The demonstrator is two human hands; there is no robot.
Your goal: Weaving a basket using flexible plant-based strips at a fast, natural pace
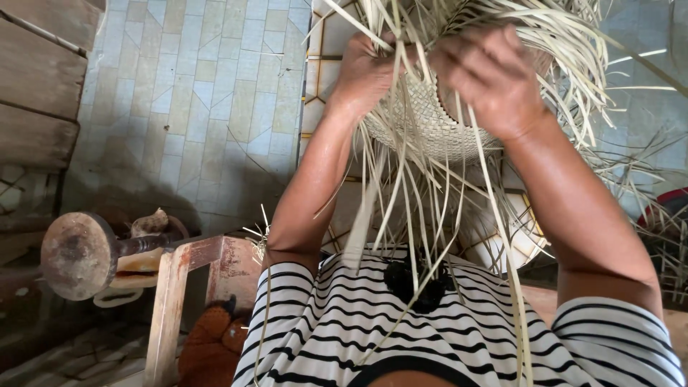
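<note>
in the upper middle of the frame both hands work at a half-woven straw basket (430, 122), its pale plaited body hanging between them with many loose strips (401, 215) trailing down toward the striped shirt (444, 337). the left hand (365, 72) is curled closed around a bunch of strips at the basket's upper left edge; the right hand (494, 79) is bent over the upper right side, fingers folded onto the weave, though what exactly they pinch is hidden. the thing looks very light, springy and dry: the woven part should hold shape under a gentle grip, while single strips would likely kink or split if bent sharply. best held by the woven body. a wooden stool (193, 287) stands at lower left.
</note>
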